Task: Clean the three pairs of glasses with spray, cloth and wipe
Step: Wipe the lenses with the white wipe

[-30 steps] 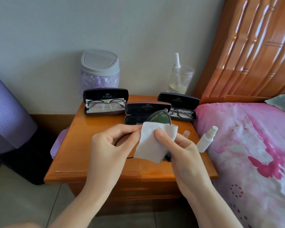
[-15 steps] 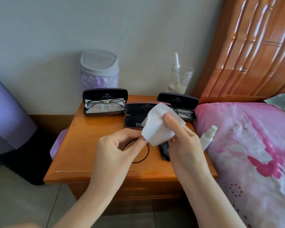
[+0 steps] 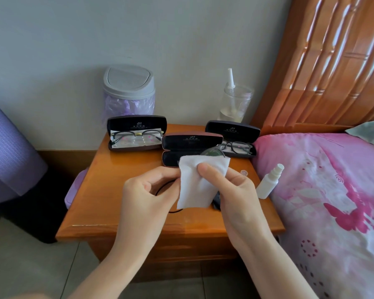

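Wipe lowered, glasses bared above, slanting up-right

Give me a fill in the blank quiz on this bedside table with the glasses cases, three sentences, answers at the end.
1. The left hand holds glasses while the right hand presses a ____ wipe on them.
2. Of the three open cases, only the ____ case holds no glasses.
3. The spray bottle leans against the ____ bedding.

Missing words: white; middle; pink.
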### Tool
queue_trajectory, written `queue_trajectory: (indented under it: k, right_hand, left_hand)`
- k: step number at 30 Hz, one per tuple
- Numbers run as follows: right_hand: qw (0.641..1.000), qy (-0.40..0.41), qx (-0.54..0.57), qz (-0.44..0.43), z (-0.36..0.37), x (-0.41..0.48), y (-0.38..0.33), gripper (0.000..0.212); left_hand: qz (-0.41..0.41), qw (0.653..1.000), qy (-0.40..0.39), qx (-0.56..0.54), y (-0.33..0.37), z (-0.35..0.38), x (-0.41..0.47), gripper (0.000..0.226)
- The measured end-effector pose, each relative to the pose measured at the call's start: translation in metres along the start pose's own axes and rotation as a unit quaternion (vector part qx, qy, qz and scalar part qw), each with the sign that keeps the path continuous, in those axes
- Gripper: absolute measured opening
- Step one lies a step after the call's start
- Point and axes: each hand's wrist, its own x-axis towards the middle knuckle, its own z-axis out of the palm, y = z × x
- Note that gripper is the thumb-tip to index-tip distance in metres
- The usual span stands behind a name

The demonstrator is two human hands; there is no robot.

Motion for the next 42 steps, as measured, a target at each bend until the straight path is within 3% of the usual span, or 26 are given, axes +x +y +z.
queue_trajectory:
  k: [7,12,30,33,36,39,42]
  right_hand:
    - [0.995,-0.041,-0.089,-0.005,-0.017,-0.002,-0.007,0.029]
    - [0.992,-0.026,-0.12,-0.014,-0.027,0.003,-0.009,0.028]
    - [0.994,0.016,-0.092,-0.059,-0.035,0.009,-0.005,0.042]
    - [0.995,0.058,-0.069,-0.053,-0.041,0.01,-0.009,0.03]
    - [0.986,0.111,-0.076,-0.101,-0.04,0.011,-0.014,0.011]
    - [0.978,0.13,-0.082,-0.138,-0.032,0.012,-0.016,0.008]
    - [0.981,0.099,-0.082,-0.147,-0.02,0.011,-0.016,0.012]
  left_hand:
    - [-0.028,0.999,0.005,-0.017,0.001,-0.002,0.001,0.029]
    - [-0.048,0.997,0.007,-0.06,0.005,-0.001,0.002,0.019]
    - [-0.081,0.99,-0.002,-0.115,0.004,-0.002,0.005,0.009]
    - [-0.077,0.99,0.004,-0.12,0.004,-0.005,0.007,0.008]
    - [-0.077,0.989,0.007,-0.124,0.004,-0.006,0.007,0.008]
    - [-0.076,0.99,0.012,-0.119,0.004,-0.005,0.006,0.008]
    - [-0.076,0.991,0.015,-0.108,0.003,-0.004,0.006,0.009]
